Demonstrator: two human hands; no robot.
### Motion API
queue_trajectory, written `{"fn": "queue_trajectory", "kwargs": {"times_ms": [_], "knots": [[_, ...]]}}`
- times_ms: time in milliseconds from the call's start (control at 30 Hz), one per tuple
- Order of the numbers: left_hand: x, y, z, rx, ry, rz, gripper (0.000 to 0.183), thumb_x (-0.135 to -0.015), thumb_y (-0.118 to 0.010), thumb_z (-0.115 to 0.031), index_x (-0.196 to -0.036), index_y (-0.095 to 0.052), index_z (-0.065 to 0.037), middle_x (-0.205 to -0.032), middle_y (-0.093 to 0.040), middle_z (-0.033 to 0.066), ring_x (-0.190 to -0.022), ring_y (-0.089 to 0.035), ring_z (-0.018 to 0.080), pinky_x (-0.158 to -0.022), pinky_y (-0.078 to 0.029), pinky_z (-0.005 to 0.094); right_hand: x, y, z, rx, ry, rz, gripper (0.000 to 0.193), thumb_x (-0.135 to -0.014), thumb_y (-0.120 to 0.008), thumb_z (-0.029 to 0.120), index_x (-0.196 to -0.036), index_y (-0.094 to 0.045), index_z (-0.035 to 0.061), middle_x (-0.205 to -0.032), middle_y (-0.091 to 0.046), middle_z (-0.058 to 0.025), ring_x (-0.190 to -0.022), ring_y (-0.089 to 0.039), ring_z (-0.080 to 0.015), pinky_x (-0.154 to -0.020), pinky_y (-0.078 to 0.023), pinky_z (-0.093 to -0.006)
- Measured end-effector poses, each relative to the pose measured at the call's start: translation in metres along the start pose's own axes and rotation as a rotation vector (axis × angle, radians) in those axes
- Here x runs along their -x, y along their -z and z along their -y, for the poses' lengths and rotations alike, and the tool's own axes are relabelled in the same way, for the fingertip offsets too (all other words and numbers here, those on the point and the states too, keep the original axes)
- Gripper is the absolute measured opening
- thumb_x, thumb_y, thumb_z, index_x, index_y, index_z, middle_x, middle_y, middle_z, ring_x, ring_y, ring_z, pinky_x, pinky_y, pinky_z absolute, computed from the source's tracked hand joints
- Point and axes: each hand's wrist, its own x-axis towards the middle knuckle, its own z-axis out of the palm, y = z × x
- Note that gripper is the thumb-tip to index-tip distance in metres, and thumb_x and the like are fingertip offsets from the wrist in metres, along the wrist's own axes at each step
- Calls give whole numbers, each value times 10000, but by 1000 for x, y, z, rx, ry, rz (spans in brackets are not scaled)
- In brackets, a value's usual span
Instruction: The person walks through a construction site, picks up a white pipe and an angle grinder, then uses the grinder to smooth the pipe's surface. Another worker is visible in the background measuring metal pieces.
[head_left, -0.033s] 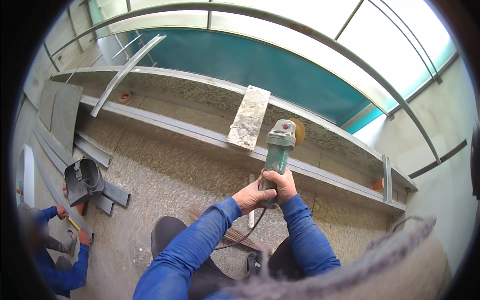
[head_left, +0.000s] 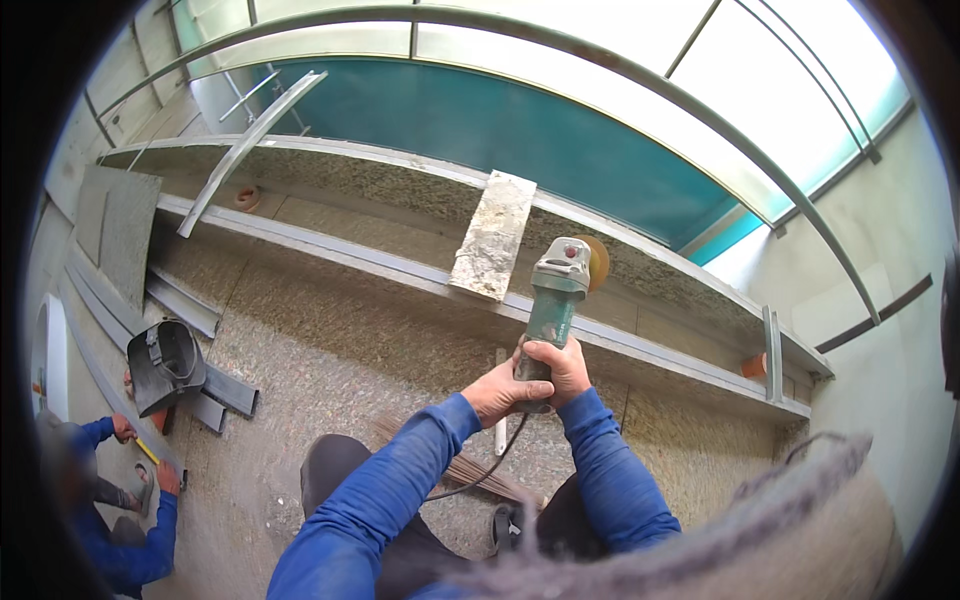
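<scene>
An angle grinder [head_left: 556, 312] with a green body, grey head and yellowish disc [head_left: 599, 263] points away from me, raised over the near side of the long trough. Around its rear end my left hand [head_left: 496, 393] is wrapped, with the thumb across the grip. My right hand [head_left: 563, 369] closes on the body just ahead of that. A dark cord [head_left: 492, 474] runs from the tool's back end down past my knees. Beyond the disc, to its left, a mortar-stained board [head_left: 496, 236] lies across the trough's metal rails.
A metal rail [head_left: 350, 255] edges the trough; a curved metal strip [head_left: 245, 150] crosses it. At left are a welding helmet [head_left: 167, 366], metal channels [head_left: 232, 390] and a co-worker [head_left: 125, 550] holding a yellow tape measure [head_left: 147, 450]. Thin rods [head_left: 480, 477] lie between my legs.
The whole view shifts very slightly. Both hands keep the same hold on the grinder.
</scene>
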Motion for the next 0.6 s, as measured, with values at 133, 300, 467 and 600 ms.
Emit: {"fn": "queue_trajectory", "kwargs": {"times_ms": [133,300,467,600], "knots": [[-10,-5,-8,-190,103,-33,745,-761,-863,-159,-1377,-453,-69,-1107,-646,48,-1002,-650,168,-839,-557,316,-1,4,5,70,21,8,361,-754,-816,154,-1037,-635,23,-954,-681,-65,-836,-647,-156,-775,-535,-329],[-17,-11,2,-459,14,-226,681,-746,-809,-114,-1327,-463,-32,-1105,-639,49,-987,-631,150,-846,-544,311,-9,8,5,124,88,-81,448,-738,-849,160,-1103,-619,36,-948,-656,-29,-832,-616,-126,-773,-512,-307],[-19,-6,6,-388,42,-157,749,-755,-826,-123,-1392,-450,-8,-1194,-643,86,-1106,-615,170,-911,-533,314,-10,16,6,150,54,-121,473,-703,-860,151,-1085,-608,32,-891,-648,-25,-761,-617,-123,-717,-517,-292],[-17,46,14,-337,229,-169,700,-897,-791,-353,-1414,-493,11,-1327,-608,123,-1241,-571,181,-985,-514,320,-6,30,17,185,137,-155,473,-686,-853,133,-1073,-605,22,-887,-645,-29,-759,-627,-130,-708,-523,-296]]}}
